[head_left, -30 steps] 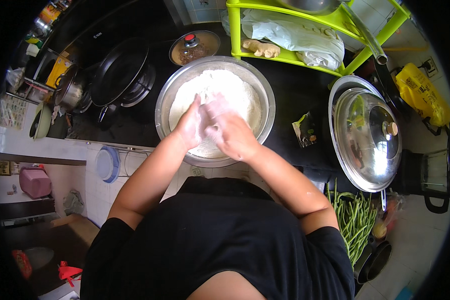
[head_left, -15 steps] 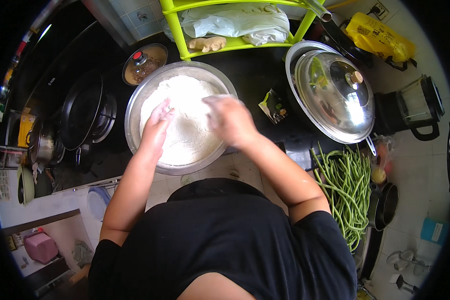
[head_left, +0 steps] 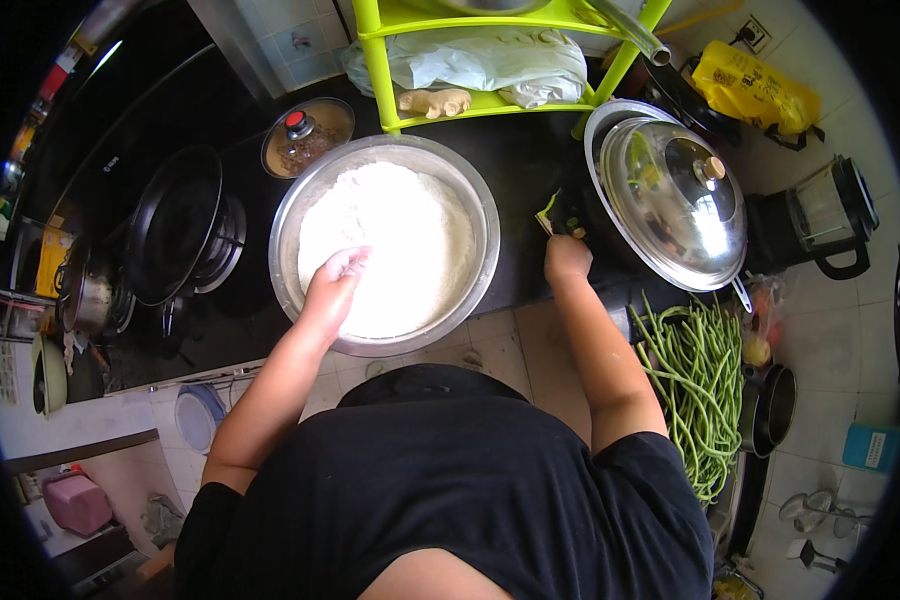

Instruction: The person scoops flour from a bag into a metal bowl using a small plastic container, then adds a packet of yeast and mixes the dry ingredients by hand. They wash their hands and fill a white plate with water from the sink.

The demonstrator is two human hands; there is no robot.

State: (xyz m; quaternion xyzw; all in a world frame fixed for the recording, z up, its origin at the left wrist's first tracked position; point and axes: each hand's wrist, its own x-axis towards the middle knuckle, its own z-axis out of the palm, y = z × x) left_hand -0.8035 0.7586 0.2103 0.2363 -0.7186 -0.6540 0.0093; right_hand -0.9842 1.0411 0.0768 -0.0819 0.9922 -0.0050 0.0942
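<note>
A wide metal bowl of white flour stands on the black counter. My left hand is over the near left part of the flour, fingers drawn together and dusted white at the tips; whatever they may hold is too small to make out. To the right of the bowl, my right hand is closed on the near end of a small black and green packet. The hand itself hides part of the packet.
A domed glass lid covers a large pan at the right. Green long beans lie nearer me. Left stand a black wok and a lidded bowl. A lime-green rack rises behind.
My right hand has left the flour bowl, moved right and taken hold of the packet. My left hand stays over the flour, a little lower. The view has shifted slightly.
</note>
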